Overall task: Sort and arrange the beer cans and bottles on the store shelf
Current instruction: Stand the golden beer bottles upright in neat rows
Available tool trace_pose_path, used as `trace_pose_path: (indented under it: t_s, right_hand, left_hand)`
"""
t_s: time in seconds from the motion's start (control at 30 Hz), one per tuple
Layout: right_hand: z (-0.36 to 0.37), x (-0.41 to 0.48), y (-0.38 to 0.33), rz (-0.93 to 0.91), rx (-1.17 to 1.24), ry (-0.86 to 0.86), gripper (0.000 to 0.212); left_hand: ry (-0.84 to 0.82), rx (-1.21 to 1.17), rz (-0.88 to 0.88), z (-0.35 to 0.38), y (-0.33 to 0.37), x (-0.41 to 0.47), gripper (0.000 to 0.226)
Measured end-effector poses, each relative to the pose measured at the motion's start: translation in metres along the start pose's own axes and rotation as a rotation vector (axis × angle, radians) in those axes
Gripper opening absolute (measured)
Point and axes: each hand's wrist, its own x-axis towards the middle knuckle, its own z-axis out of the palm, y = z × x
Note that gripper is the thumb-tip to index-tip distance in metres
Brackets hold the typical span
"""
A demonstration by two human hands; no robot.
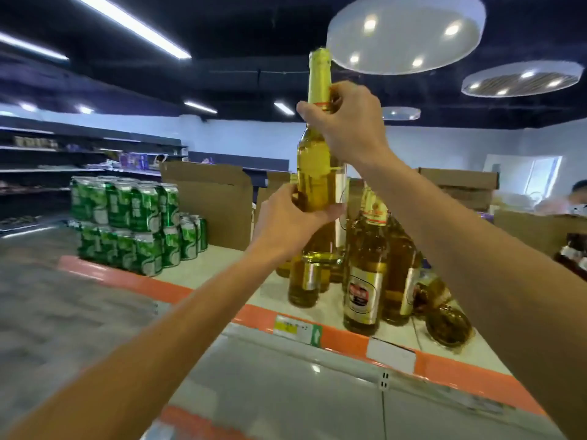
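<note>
Head view: both hands hold one golden beer bottle (317, 173) upright above the shelf (127, 274). The left hand (295, 220) wraps the lower body, and the right hand (346, 128) grips the neck just under the foil. The bottle's base appears lifted clear of the shelf, hanging over the cluster of standing bottles (365, 281) on the right side. One tipped bottle (448, 325) lies on its side at the cluster's right edge. Stacked green cans (133, 223) sit well apart to the left, with cardboard boxes (206, 198) behind. Judgement: the step in hand is placing this bottle among its kind. Recommended: keep it vertical, lower it into an open gap beside the cluster rather than onto caps, turn the label forward, and release the neck last. Risk: knocking neighbouring bottles, glass on glass.
</note>
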Motion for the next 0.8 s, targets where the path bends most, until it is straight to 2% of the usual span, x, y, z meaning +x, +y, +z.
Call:
trace_pose_path:
  t_s: [0.13,0.33,0.47,0.7,0.8]
  right_hand:
    - [0.081,-0.014,-0.016,0.015,0.022,-0.1,0.056]
    - [0.154,-0.032,0.009,0.177,-0.2,-0.287,0.079]
    - [0.172,-0.037,0.022,0.264,-0.275,-0.383,0.064]
    - [0.179,-0.026,0.011,0.184,-0.347,-0.378,0.064]
    - [0.168,-0.025,0.002,0.123,-0.357,-0.309,0.059]
  left_hand:
    - [0.016,0.077,-0.087,-0.037,-0.073,0.026,0.072]
    - [-0.078,0.121,-0.212,-0.032,-0.163,0.053,0.071]
    - [-0.125,0.1,-0.272,-0.012,-0.205,0.063,0.062]
    - [-0.115,0.029,-0.302,0.002,-0.226,0.083,0.06]
    - [-0.146,0.033,-0.29,0.008,-0.224,0.085,0.06]
